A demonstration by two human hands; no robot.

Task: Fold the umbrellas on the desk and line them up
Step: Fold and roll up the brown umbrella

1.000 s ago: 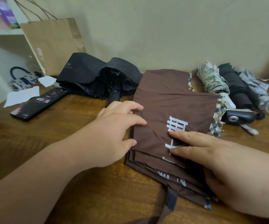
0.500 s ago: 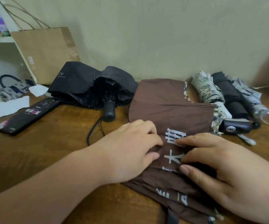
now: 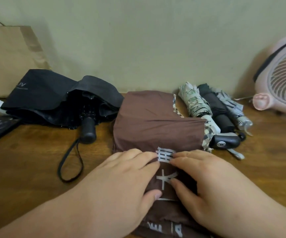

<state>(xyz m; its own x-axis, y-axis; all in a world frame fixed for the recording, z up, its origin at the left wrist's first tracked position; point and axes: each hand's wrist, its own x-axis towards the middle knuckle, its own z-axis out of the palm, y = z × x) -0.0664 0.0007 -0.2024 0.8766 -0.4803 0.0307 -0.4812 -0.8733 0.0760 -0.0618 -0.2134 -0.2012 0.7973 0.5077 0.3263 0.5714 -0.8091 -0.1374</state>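
Left hand [image 3: 121, 179]: fingers and thumb curled over a fold of the brown cloth, gripping it from 9 o'clock.
Right hand [image 3: 207, 186]: grips the same cloth from 3 o'clock, fingertips nearly meeting the other hand's over the white print.
Brown umbrella [image 3: 156, 121]: half folded, flat at the middle of the table [image 3: 27, 160].
Black umbrella [image 3: 52, 98]: at 10 o'clock, canopy loose, handle toward the person.
Folded umbrellas [image 3: 219, 109]: three side by side at 2 o'clock, by the wall.

matt brown cloth umbrella [image 3: 157, 124], glossy wooden desk [image 3: 27, 162], paper bag [image 3: 9, 59]
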